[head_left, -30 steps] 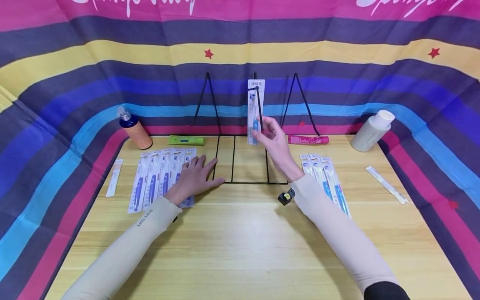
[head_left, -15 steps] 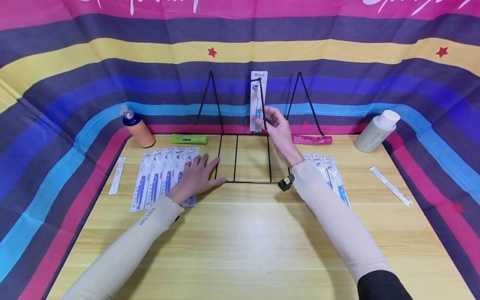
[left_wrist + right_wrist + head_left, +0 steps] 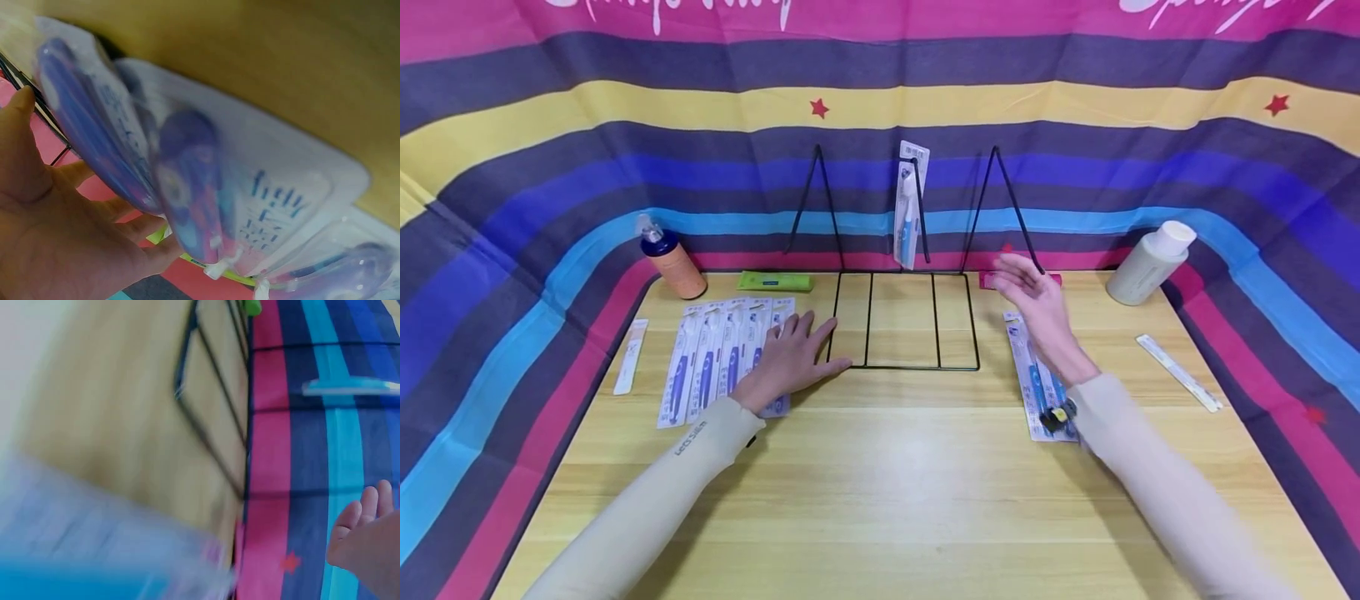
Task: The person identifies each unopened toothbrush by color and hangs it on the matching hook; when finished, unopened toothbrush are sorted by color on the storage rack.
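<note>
While resting spread-fingered left hand (image 3: 792, 358) by black rack (image 3: 936, 321), hung with toothbrush pack (image 3: 906, 221), holding right hand (image 3: 1039, 307) near pink tube (image 3: 986, 281), with fingers together

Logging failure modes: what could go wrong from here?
1. The toothbrush pack hangs tilted on the middle hook; a bump to the rack could swing or dislodge it.
2. The right hand looks close to the right hook and might snag it.
3. The left hand reaches over the purple packs to the rack's edge; pulling back could drag some.
</note>
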`<control>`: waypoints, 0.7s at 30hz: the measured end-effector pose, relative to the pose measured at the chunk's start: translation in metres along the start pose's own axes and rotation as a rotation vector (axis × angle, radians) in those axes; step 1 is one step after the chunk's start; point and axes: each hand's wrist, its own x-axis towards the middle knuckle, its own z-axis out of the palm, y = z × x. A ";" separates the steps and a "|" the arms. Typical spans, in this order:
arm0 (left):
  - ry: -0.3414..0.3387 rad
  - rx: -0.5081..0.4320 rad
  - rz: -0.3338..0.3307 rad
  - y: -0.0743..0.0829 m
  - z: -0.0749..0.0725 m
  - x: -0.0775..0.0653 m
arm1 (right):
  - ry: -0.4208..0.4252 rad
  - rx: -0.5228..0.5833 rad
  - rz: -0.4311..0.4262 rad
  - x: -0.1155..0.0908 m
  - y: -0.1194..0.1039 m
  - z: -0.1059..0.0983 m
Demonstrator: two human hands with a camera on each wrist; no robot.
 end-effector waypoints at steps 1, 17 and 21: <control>0.002 0.000 0.001 0.000 0.000 0.000 | 0.011 -0.025 0.018 -0.007 -0.002 -0.011; 0.018 -0.006 0.018 -0.004 0.002 -0.001 | 0.032 -0.649 0.426 -0.094 -0.003 -0.120; 0.019 -0.008 0.024 -0.003 0.003 0.001 | -0.031 -0.856 0.490 -0.099 -0.006 -0.127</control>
